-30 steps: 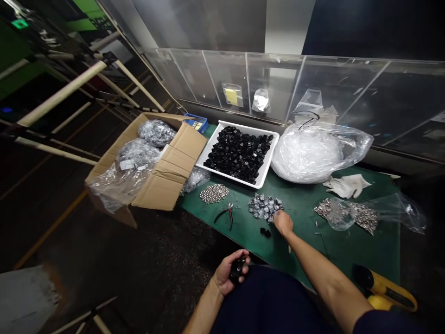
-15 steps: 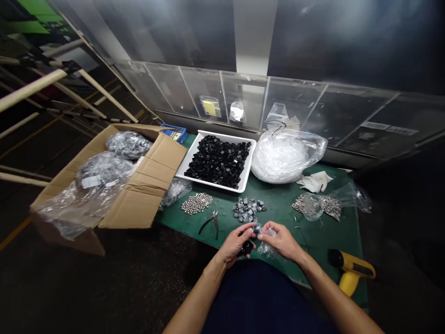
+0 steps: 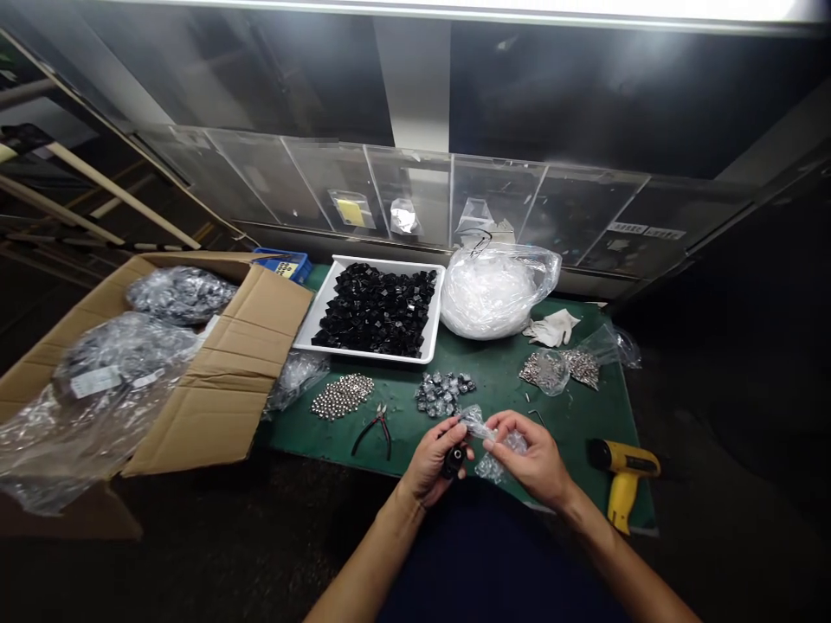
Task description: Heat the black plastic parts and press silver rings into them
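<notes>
My left hand (image 3: 428, 460) is closed around a small black part (image 3: 453, 462) with a round metal centre. Its thumb and forefinger also pinch one end of a small clear plastic bag (image 3: 477, 422). At the bag's other end, my right hand (image 3: 533, 457) grips the film between thumb and fingers. Crumpled clear film (image 3: 492, 468) lies under the right hand at the bench edge. Just beyond the hands sits a pile of small black parts in clear wrapping (image 3: 442, 394). What the pinched bag contains is hard to make out.
On the green bench (image 3: 409, 441) are a white tray (image 3: 425, 353) of black parts, metal balls (image 3: 342, 396), pliers (image 3: 375, 430), a big plastic bag (image 3: 486, 298), a glove (image 3: 551, 329), bagged metal pieces (image 3: 545, 370) and a yellow heat gun (image 3: 624, 480). A cardboard box (image 3: 227, 372) stands left.
The view has swung right and tilted up a little. The clear bag is now stretched between both hands, and the black part in my left hand has turned to show its metal centre.
</notes>
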`<control>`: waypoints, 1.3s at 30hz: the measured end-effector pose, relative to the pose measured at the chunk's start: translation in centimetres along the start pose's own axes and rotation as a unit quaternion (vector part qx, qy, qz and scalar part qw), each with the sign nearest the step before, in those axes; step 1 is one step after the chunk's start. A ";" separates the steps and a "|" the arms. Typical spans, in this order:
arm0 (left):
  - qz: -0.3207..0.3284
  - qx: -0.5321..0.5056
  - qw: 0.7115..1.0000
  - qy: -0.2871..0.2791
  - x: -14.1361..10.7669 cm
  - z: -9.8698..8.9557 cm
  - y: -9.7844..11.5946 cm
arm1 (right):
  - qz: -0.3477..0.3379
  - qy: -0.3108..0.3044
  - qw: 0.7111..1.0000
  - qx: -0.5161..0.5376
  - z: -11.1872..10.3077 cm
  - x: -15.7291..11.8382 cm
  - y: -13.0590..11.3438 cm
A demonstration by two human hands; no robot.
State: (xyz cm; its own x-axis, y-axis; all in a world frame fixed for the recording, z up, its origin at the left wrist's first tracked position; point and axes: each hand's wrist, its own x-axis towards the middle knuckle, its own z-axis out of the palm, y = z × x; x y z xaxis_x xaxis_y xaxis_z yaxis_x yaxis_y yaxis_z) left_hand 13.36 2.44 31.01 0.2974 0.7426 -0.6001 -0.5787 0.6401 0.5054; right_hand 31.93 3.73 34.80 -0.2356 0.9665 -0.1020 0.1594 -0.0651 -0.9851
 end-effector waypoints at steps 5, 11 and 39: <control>-0.005 0.001 1.000 -0.014 -0.3 -0.3 0.3 | -0.017 -0.001 0.998 0.059 0.2 -1.4 -2.1; -0.007 0.022 0.999 -0.041 -0.7 -1.3 1.0 | 0.080 0.005 0.990 0.119 -0.5 -0.5 -1.7; -0.173 -0.005 0.977 -0.128 1.8 -4.1 -0.5 | 0.205 -0.097 0.971 -0.070 0.1 0.6 -1.1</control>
State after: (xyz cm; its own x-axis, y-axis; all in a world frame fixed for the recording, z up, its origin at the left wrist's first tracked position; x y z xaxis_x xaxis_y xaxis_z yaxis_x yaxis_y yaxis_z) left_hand 11.02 2.62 27.15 0.6556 0.5082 -0.5585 -0.4176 0.8602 0.2926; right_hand 31.49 4.37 35.85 -0.2994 0.8002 -0.5196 0.4039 -0.3870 -0.8289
